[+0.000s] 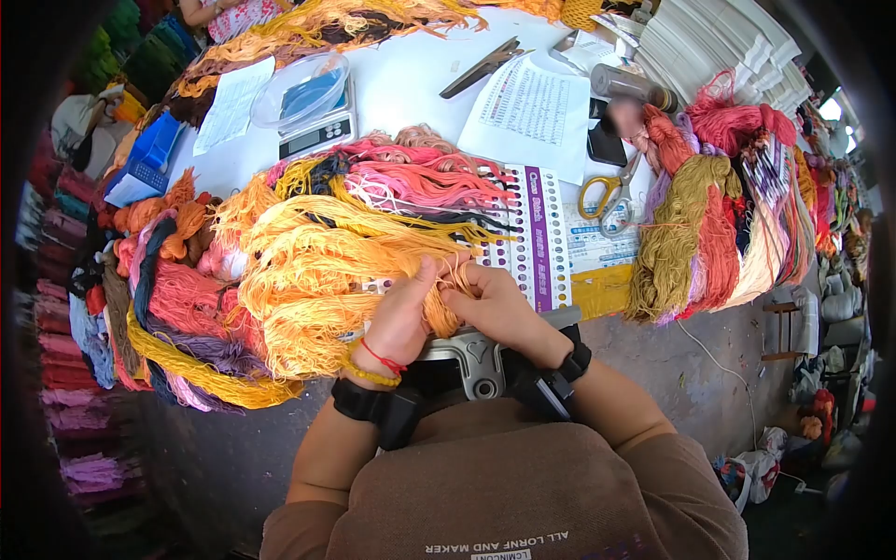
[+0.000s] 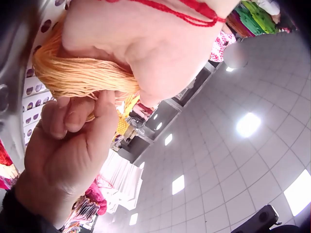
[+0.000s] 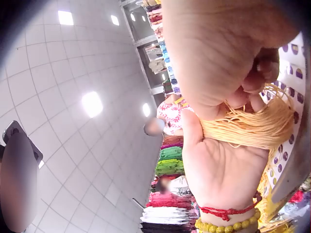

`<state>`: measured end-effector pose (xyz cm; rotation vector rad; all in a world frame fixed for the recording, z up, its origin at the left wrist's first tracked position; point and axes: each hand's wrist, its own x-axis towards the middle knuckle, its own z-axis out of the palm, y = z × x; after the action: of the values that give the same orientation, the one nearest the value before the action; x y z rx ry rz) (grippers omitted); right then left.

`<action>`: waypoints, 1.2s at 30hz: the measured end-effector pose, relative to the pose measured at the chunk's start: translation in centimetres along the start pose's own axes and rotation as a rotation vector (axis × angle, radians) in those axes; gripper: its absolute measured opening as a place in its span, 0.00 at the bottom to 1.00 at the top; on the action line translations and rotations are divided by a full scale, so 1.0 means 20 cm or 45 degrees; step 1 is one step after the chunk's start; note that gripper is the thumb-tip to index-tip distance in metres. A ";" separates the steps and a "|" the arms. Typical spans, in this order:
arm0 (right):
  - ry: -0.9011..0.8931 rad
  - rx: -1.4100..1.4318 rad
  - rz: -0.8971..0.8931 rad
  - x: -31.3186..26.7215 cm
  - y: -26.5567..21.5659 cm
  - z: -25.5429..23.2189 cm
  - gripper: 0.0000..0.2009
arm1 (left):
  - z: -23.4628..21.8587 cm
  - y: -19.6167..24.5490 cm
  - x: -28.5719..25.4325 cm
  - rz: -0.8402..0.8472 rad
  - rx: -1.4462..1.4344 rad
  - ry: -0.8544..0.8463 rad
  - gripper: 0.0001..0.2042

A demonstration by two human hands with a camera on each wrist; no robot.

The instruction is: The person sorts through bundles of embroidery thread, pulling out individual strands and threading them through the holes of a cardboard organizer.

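Note:
A looped bundle of light orange embroidery thread runs between both hands at the table's near edge. My left hand grips it, the strands crossing the palm under the thumb in the right wrist view. My right hand pinches strands of the same bundle with curled fingers close beside the left. In the left wrist view the right fingertips sit right below the thread. A large pile of matching orange thread spreads to the left. Under the hands lies a white thread card with rows of holes and a purple stripe.
Pink and red skeins lie behind the orange pile. To the right are scissors, a phone and olive skeins. A scale, printed sheets and a metal clamp are around. Another person is across the table.

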<state>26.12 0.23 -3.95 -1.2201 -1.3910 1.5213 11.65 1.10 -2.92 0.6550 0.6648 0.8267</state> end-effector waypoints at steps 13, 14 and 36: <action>0.021 0.171 0.026 0.00 0.02 0.00 0.08 | 0.00 0.01 -0.02 -0.013 -0.027 0.058 0.24; 0.041 0.158 0.010 0.00 0.01 0.00 0.08 | 0.00 0.02 -0.03 -0.013 -0.027 0.058 0.24; -0.085 0.576 0.156 -0.03 -0.04 -0.04 0.09 | -0.04 0.03 -0.05 0.093 -0.048 0.168 0.16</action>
<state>26.99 -0.09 -3.10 -0.9905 -0.9493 1.8511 10.33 0.86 -2.75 0.5974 0.7458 0.9543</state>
